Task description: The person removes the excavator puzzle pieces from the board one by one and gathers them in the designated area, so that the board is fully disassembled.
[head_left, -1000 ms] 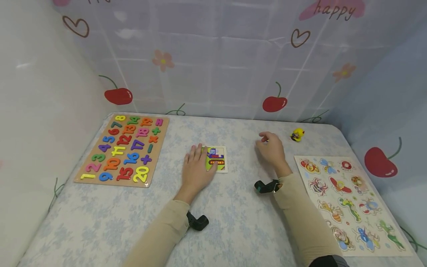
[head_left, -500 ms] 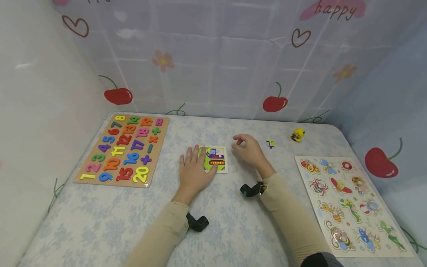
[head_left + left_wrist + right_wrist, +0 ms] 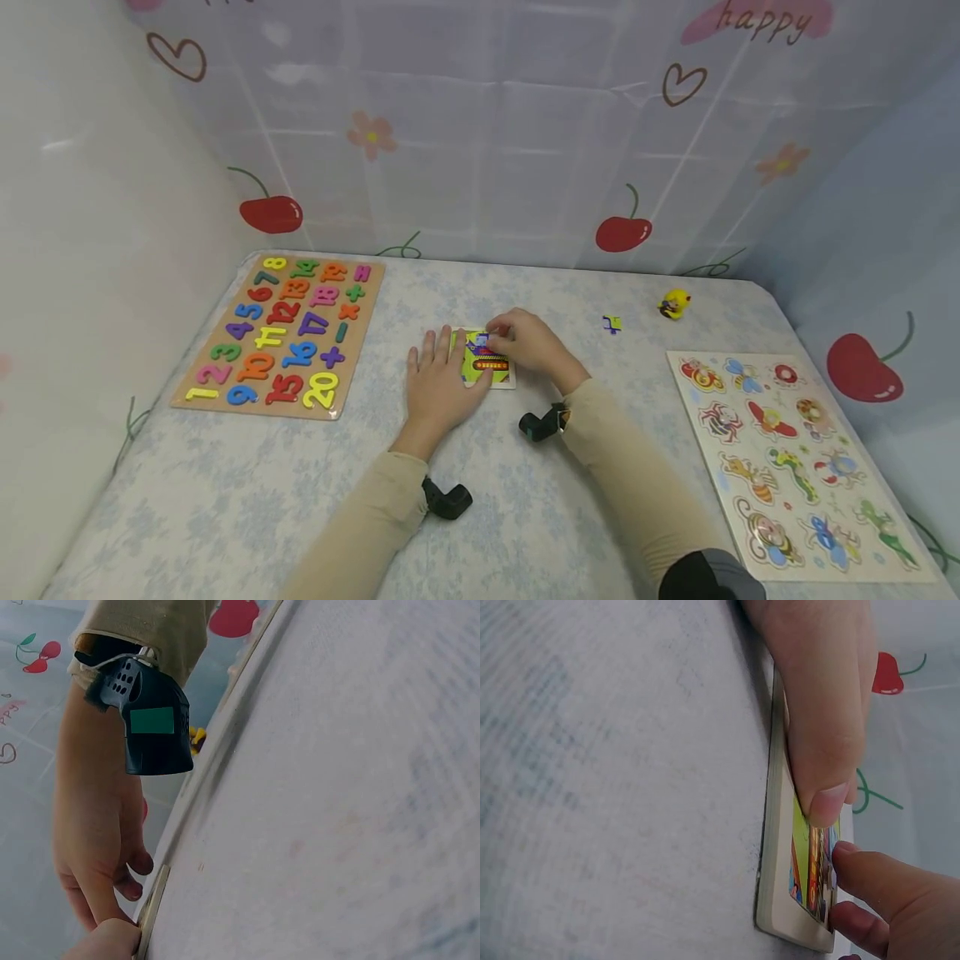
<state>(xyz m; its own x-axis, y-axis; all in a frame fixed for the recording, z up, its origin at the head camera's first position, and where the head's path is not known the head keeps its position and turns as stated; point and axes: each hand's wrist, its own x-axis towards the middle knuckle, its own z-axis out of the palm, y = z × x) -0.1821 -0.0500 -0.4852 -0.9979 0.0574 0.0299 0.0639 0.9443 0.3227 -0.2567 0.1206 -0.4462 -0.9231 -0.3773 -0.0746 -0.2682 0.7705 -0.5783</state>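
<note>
A small square jigsaw puzzle [image 3: 491,375] with a digger picture lies in a pale frame at mid table. My left hand [image 3: 438,383] rests flat over its left side, fingers spread, and the thumb [image 3: 829,802] presses on the picture. From the right, my right hand [image 3: 528,342] reaches onto the puzzle's upper right part. Its curled thumb and forefinger pinch a small puzzle piece, mostly hidden by the fingers, right at the picture's surface. The left wrist view shows the right hand bent down over the frame's thin edge [image 3: 154,907].
A loose yellow and blue puzzle piece [image 3: 612,324] lies to the right, near a yellow toy figure [image 3: 674,303]. At left is a wooden number board [image 3: 352,333]; at right, a board of insect pictures [image 3: 757,492]. A printed curtain [image 3: 480,167] hangs behind the table.
My right hand has moved left from beside the loose piece to the puzzle, uncovering that piece on the way. The left hand stays on the puzzle, having barely shifted.
</note>
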